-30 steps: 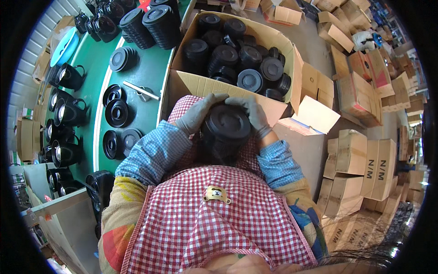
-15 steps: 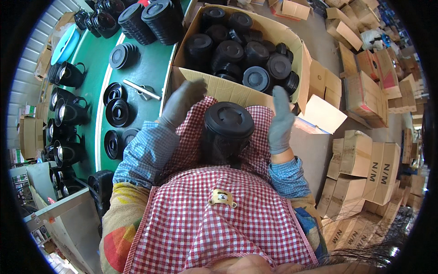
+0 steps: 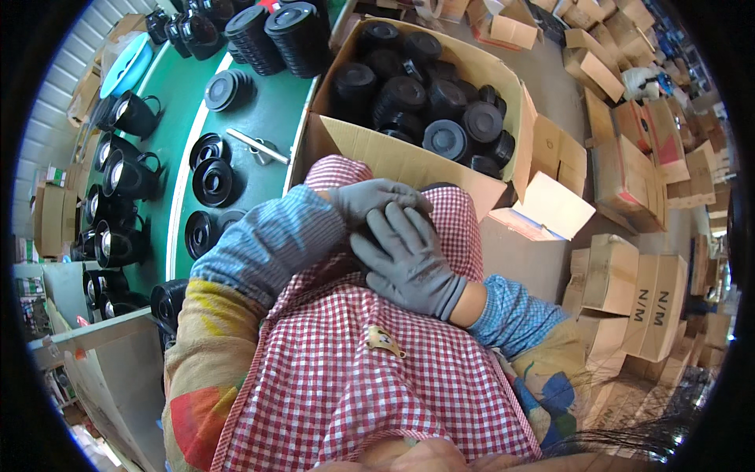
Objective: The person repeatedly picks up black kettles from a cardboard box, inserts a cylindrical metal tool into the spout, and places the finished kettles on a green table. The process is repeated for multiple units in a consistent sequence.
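In my lap stands a black stack of round lids, almost wholly covered by my hands; only dark bits of it show at their edges. My left hand, in a grey glove, lies flat over the stack's far side with its fingers stretched to the right. Nearer to me, my right hand, also gloved in grey, rests with spread fingers pointing up and left, its fingertips by the left hand. Both hands are open and press on the stack rather than grip it. The red checked apron spreads under them.
Ahead, an open cardboard box holds many black lids and lid stacks. On the green table at left are lid stacks, loose lids, a metal tool, black mugs and a blue basin. Cartons stand at right.
My hands were apart on both sides of the lid stack; they have come together onto it and now hide it. The view has shifted slightly.
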A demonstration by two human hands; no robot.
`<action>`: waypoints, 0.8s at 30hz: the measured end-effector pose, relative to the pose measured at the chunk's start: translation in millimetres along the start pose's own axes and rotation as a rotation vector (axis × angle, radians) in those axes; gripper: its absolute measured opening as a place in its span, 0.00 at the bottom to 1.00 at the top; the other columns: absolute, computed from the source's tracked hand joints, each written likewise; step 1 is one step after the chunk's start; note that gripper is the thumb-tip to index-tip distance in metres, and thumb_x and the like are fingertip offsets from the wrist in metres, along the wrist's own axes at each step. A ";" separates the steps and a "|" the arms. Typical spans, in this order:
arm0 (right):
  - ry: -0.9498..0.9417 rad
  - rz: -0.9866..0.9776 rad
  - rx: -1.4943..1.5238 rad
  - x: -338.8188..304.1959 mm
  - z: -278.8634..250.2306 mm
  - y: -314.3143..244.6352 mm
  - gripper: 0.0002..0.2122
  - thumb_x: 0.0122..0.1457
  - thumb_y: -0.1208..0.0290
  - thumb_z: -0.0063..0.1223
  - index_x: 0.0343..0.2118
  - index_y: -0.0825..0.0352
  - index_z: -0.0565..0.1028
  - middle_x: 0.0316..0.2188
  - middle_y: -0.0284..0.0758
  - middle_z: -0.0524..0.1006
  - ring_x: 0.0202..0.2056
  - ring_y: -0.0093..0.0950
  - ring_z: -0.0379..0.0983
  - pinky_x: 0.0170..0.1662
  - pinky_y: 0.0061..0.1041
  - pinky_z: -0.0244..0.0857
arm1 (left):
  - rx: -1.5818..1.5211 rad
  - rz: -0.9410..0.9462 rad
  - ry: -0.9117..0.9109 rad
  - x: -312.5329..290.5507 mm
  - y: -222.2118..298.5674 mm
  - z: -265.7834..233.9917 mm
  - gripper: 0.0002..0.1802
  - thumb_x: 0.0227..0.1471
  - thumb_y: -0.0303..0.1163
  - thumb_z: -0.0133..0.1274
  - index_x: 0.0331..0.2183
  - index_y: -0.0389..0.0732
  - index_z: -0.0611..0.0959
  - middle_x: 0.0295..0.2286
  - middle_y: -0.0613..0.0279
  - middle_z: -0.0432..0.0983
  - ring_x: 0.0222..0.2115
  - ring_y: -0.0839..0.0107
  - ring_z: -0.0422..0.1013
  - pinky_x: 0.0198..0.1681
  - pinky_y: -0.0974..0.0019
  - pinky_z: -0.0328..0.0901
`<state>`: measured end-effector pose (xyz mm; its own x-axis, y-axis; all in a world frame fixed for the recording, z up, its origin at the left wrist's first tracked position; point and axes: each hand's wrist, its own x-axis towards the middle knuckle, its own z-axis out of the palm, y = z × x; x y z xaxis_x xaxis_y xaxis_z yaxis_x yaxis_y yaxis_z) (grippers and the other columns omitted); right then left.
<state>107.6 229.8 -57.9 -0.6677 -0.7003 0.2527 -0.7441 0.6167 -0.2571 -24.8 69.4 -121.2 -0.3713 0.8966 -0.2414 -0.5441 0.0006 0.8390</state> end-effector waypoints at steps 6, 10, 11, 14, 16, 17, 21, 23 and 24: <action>-0.068 -0.080 0.096 10.9 -35.2 79.6 0.35 0.60 0.43 0.48 0.67 0.56 0.64 0.70 0.42 0.55 0.71 0.47 0.45 0.70 0.52 0.35 | 0.742 0.261 0.055 25.0 6.5 -37.9 0.20 0.65 0.39 0.50 0.49 0.35 0.83 0.46 0.55 0.80 0.49 0.65 0.74 0.57 0.63 0.66; -0.039 -0.168 0.058 15.4 3.4 73.7 0.35 0.61 0.38 0.43 0.65 0.57 0.67 0.68 0.42 0.61 0.69 0.46 0.49 0.71 0.52 0.35 | 0.767 -0.113 0.294 53.6 -4.5 -51.8 0.19 0.61 0.37 0.53 0.50 0.37 0.83 0.48 0.53 0.80 0.49 0.64 0.75 0.55 0.63 0.66; -0.045 -0.093 0.063 14.5 8.1 74.9 0.34 0.61 0.40 0.45 0.64 0.59 0.68 0.66 0.43 0.64 0.68 0.47 0.52 0.70 0.51 0.39 | 0.805 -0.144 0.415 31.8 31.6 -20.8 0.20 0.60 0.36 0.54 0.51 0.37 0.82 0.48 0.54 0.80 0.49 0.63 0.75 0.54 0.62 0.67; -0.070 0.084 0.276 21.2 3.8 79.0 0.30 0.63 0.48 0.47 0.62 0.65 0.69 0.64 0.46 0.66 0.66 0.50 0.57 0.69 0.48 0.46 | 0.811 0.123 0.879 -46.0 20.6 -104.7 0.21 0.57 0.34 0.56 0.52 0.43 0.82 0.42 0.55 0.82 0.43 0.68 0.76 0.50 0.64 0.69; 0.023 0.167 0.272 5.5 14.7 92.2 0.29 0.64 0.49 0.48 0.62 0.66 0.69 0.61 0.46 0.69 0.64 0.49 0.59 0.68 0.46 0.50 | 1.261 0.068 1.052 -118.6 43.9 -154.5 0.30 0.47 0.26 0.57 0.55 0.43 0.79 0.52 0.51 0.75 0.53 0.52 0.69 0.58 0.52 0.63; 0.063 0.201 0.269 -1.2 18.1 95.7 0.29 0.64 0.50 0.48 0.62 0.66 0.69 0.60 0.46 0.71 0.64 0.49 0.61 0.67 0.45 0.52 | 1.604 0.003 1.132 -161.2 54.3 -175.3 0.37 0.41 0.22 0.58 0.57 0.44 0.76 0.57 0.50 0.70 0.59 0.47 0.64 0.62 0.47 0.58; 0.149 0.205 0.514 12.6 3.7 95.6 0.28 0.70 0.49 0.38 0.63 0.67 0.67 0.61 0.47 0.69 0.63 0.47 0.63 0.68 0.43 0.50 | 2.029 -0.667 0.945 -204.8 41.0 -197.0 0.42 0.41 0.24 0.57 0.61 0.54 0.71 0.61 0.54 0.65 0.66 0.51 0.55 0.68 0.42 0.47; 0.229 0.243 0.604 12.9 3.7 110.4 0.26 0.72 0.52 0.37 0.64 0.67 0.66 0.63 0.47 0.67 0.64 0.47 0.62 0.68 0.42 0.51 | 1.903 -0.832 0.834 -199.2 50.2 -211.4 0.21 0.47 0.32 0.60 0.47 0.51 0.82 0.48 0.58 0.76 0.59 0.55 0.64 0.67 0.42 0.50; 0.279 0.298 0.660 11.2 2.9 115.1 0.26 0.72 0.53 0.38 0.64 0.67 0.66 0.63 0.47 0.67 0.64 0.47 0.61 0.68 0.42 0.51 | 2.015 -0.580 0.844 -205.7 47.5 -210.8 0.10 0.51 0.40 0.60 0.34 0.47 0.85 0.34 0.61 0.80 0.48 0.57 0.73 0.60 0.44 0.60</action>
<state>14.5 291.9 -87.4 -0.8839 -0.3682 0.2882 -0.4217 0.3613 -0.8316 -132.8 -208.4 -134.5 -0.9337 0.3019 -0.1925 0.3455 0.9008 -0.2631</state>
